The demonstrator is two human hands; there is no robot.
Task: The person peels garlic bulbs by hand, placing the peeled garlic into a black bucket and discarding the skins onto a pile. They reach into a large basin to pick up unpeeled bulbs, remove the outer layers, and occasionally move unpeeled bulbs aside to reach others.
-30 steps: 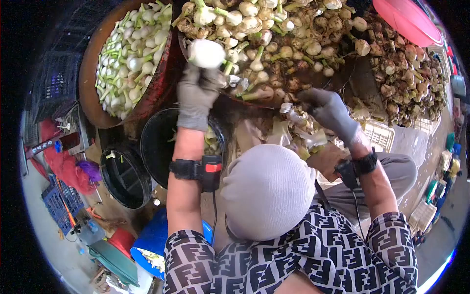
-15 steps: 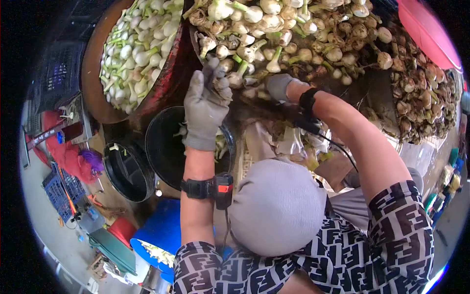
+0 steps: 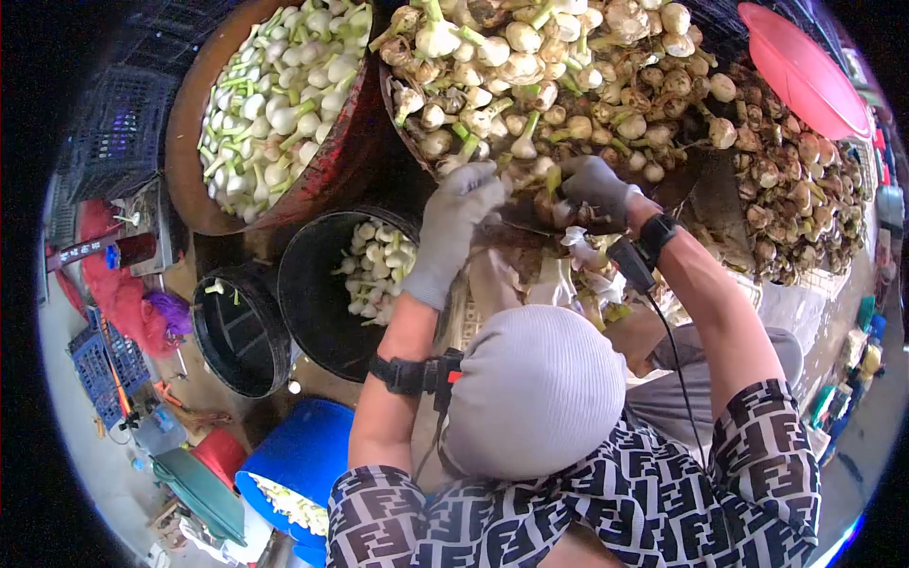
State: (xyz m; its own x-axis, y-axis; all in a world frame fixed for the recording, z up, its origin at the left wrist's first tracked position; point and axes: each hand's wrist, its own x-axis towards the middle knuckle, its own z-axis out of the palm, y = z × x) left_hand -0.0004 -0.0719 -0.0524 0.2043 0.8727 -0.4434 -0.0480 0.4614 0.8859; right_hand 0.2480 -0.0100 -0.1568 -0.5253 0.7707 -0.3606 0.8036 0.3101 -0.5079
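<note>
My left hand [image 3: 454, 220], in a grey glove, is at the near edge of the garlic heap, its fingers curled together; what they hold, if anything, is hidden. To its right, my gloved right hand [image 3: 598, 186] is bent down over the edge, its fingers closed beside a green garlic stem [image 3: 553, 177]. What that hand grips is too small to make out. Loose garlic bulbs with stems [image 3: 526, 138] lie just beyond both hands. Pale peelings [image 3: 579, 248] lie below my right hand.
A rusty drum [image 3: 192, 194] of trimmed white garlic stands at upper left. Below it are a black bucket [image 3: 308, 327] with bulbs, a smaller black tub [image 3: 260, 364] and a blue barrel [image 3: 322, 440]. A pink basin [image 3: 805, 71] and darker garlic [image 3: 805, 208] are at right.
My left hand has moved right and slightly down, away from above the black bucket, so more bulbs inside show. My right hand has shifted right. The whole view has shifted slightly.
</note>
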